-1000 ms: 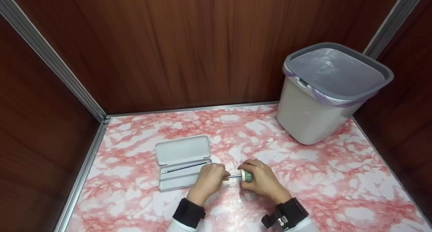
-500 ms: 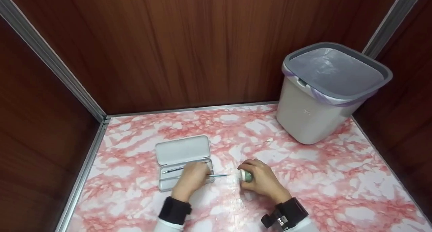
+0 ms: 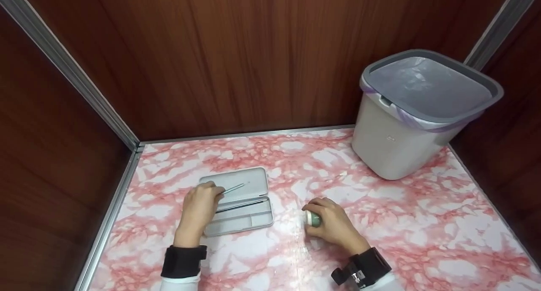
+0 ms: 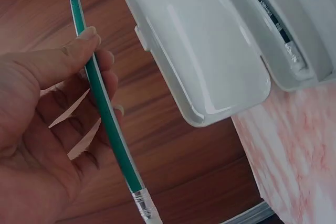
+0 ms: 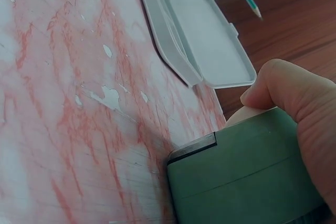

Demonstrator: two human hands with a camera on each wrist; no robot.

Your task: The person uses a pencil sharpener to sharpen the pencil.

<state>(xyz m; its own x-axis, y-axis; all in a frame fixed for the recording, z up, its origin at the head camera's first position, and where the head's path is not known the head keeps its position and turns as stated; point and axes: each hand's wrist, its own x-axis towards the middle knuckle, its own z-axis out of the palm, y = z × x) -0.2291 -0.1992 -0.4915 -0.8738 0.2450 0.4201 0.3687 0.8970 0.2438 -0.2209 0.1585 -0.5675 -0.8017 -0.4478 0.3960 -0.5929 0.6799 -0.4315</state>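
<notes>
Over the raised-back lid [image 3: 253,179] of a pale pencil case [image 3: 261,218], I see the left hand [image 3: 200,204] holding a green pencil [image 4: 107,114] with a narrow pinch, thumb on one side and fingers on the other. My left wrist view shows a silver band and a white end on the pencil, its opposite end tapering to a pale tip; my right wrist view picks out that tip with a gap between it and the lid, so I read the pencil as clear of the case.

Well to the right, I have the right hand [image 3: 334,225] gripping a green-and-white device [image 3: 313,219], thumb and fingers curled around it. It sits low by the marbled pink-and-white table [image 3: 444,223], just this side of the case; I cannot tell whether its base touches the surface.

The case lies with its lid folded away from the person. In its far long compartment I make out a dark patterned pencil [image 3: 241,206]; a divider splits the nearer side, and the left hand hides some of the left end from me. At the table's far right corner I see a grey lined bin [image 3: 391,138] standing upright, near the dark wood-grain wall [image 3: 253,62]. Each wrist wears a black band [image 3: 184,261].
</notes>
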